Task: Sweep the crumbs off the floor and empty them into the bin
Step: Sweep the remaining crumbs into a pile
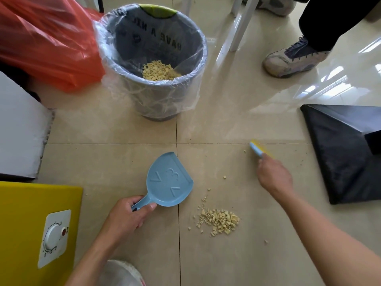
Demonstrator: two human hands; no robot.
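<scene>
- While the left grip (125, 215) clasps the dustpan (170, 180) by its handle, the right grip (275, 178) clutches a brush (257, 148) at 3 o'clock.
- The crumbs (218, 220) lie heaped on the floor (226, 112) at the dustpan's 5 o'clock, with strays nearer the brush.
- Risk: a hard sweep could scatter them past the dustpan's lip.
- Legible: "3" on the dustpan; "HAVE A NI…" inside the bin (165, 100) at 12 o'clock.

Head view, steeply down onto floor (226, 126)
</scene>
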